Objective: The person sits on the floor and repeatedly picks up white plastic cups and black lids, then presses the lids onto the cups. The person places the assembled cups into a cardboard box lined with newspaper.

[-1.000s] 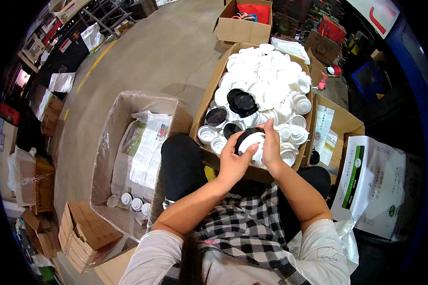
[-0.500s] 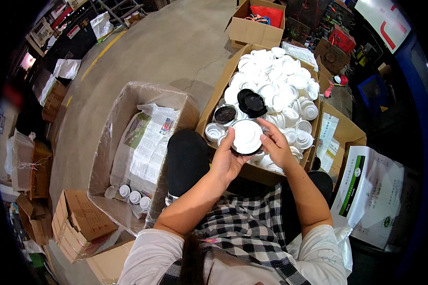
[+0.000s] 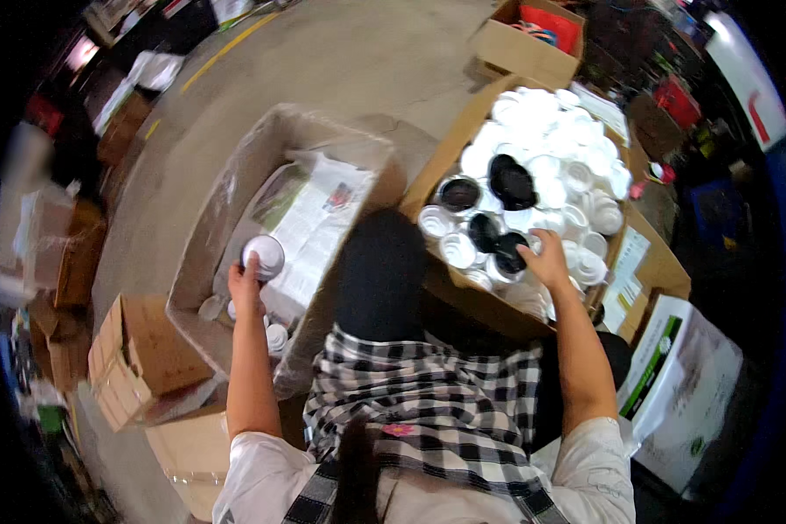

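Observation:
My left hand [image 3: 248, 284] is closed on a white round lid [image 3: 265, 256], holding it above the plastic-lined carton [image 3: 192, 253] on the left. Under that hand, a few white lids [image 3: 275, 337] sit at the carton's near end, partly covered by my forearm. My right hand [image 3: 546, 262] is over the near part of the right-hand carton [image 3: 437, 162], its thumb and fingers at the rim of a black round lid [image 3: 508, 254]; the grip is slightly blurred. Beside it are another black lid [image 3: 483, 232] and a heap of white lids [image 3: 533, 131].
Newspaper [image 3: 323, 210] lines the left carton. Farther back stands a small carton [image 3: 515, 52] with a red item inside. A closed cardboard box [image 3: 148, 358] is at lower left, and a white and green printed package [image 3: 681, 393] leans at right. My knee [image 3: 380, 271] rises between the two cartons.
My hands have parted. The left carried a white lid leftward over the lined carton; the right stayed at the lid heap, where two more black lids now show. The view has shifted.

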Demonstrator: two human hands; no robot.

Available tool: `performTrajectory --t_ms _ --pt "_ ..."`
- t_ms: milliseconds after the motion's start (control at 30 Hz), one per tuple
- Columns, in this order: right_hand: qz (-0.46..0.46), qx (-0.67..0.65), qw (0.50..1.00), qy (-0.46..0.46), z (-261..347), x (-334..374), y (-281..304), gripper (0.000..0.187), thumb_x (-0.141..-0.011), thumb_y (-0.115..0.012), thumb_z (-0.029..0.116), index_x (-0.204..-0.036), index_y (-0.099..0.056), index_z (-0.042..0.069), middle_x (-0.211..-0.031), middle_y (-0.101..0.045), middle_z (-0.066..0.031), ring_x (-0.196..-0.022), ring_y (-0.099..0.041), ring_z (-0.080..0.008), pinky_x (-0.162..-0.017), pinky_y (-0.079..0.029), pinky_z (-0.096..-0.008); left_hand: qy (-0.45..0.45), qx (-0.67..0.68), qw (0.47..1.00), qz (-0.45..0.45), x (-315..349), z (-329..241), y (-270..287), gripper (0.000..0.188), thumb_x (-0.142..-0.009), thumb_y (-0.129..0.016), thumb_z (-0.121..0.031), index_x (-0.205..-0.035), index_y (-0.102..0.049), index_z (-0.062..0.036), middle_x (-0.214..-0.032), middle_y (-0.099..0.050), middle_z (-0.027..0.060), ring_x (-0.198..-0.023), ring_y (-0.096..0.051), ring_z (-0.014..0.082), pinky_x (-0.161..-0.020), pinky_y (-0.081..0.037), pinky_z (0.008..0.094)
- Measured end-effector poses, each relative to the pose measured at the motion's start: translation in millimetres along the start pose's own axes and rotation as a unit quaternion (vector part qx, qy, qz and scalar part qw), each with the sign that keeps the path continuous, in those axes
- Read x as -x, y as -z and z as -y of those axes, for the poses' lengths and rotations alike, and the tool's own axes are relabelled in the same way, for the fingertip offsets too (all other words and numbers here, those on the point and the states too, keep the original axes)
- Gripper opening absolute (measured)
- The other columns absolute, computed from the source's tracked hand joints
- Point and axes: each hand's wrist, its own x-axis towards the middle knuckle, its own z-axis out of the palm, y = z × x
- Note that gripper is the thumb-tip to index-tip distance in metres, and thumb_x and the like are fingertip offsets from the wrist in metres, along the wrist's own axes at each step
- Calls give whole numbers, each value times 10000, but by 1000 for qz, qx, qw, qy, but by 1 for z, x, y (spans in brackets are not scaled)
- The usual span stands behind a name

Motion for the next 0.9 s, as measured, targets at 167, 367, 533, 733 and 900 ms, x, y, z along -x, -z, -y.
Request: performTrajectory --t_ms 167,367,533,733,900 --pt "-70 153 984 -64 -74 3 -17 567 -698 -619 183 -1231 -456 74 -1273 -414 -218 -1193 -365 -369 -988 -311 -425 93 -252 963 -38 -21 116 100 545 -696 -718 -320 -1070 -528 28 -1000 -600 155 -820 -590 242 -716 -475 353" --pt "-10 -24 998 -51 -115 13 -16 590 -772 -659 195 -1248 -395 -32 -1269 -406 -210 -1173 -402 -319 -987 -317 -369 298 -234 925 18 -28 221 140 432 -791 -642 -259 -1119 -506 -13 -994 -583 132 -795 -584 277 -544 -461 465" --pt "-51 -46 996 -59 -84 19 -6 550 -779 -663 221 -1231 -438 5 -1266 -413 -174 -1161 -409 -298 -968 -325 -378 400 -379 800 238 -31 290 147 423 -822 -605 -263 -1152 -512 -14 -1101 -548 167 -869 -567 307 -675 -449 490" --pt "-94 20 992 -83 -41 24 24 562 -781 -664 255 -1238 -439 17 -1253 -433 -156 -1125 -432 -285 -928 -346 -392 218 -442 860 134 -5 320 150 372 -761 -631 -285 -1014 -602 -14 -904 -627 154 -809 -607 291 -721 -477 389" --pt "-171 -17 983 -69 -26 32 50 579 -786 -666 271 -1246 -429 11 -1264 -439 -169 -1163 -405 -294 -953 -325 -379 26 -673 733 99 -10 259 127 287 -708 -661 -236 -926 -629 -51 -1013 -604 173 -933 -590 294 -779 -485 409"
